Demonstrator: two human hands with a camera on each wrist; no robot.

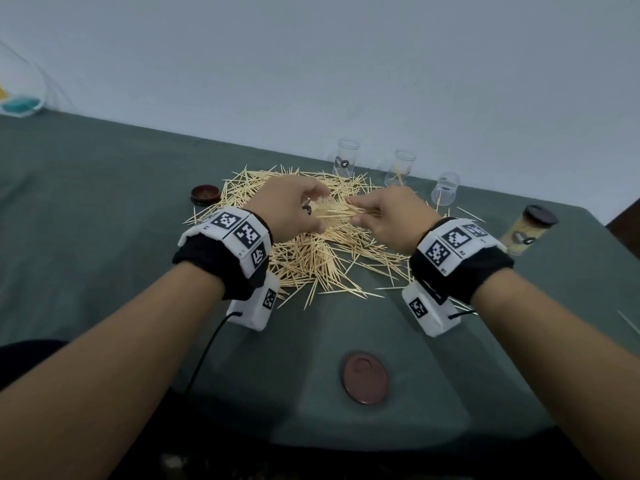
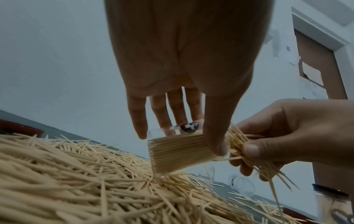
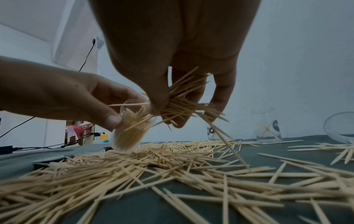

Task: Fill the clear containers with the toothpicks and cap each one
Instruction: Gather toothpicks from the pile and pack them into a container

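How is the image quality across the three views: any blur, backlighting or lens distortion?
Head view: wide-angle bending, the table edge curves; light dim and even, hands sharp. Left wrist view: toothpick pile blurred up close, clear container sharp. Right wrist view: right hand dark against the pale wall, nearest toothpicks soft.

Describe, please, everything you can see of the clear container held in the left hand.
The clear container is a small see-through cylinder that looks like plastic, with a round dark sticker on its wall. It is uncapped, tilted, and packed nearly full of parallel toothpicks. The left hand grips it with thumb and fingers just above the loose toothpick pile on the green cloth. The right hand pinches a bundle of toothpicks at its open mouth.
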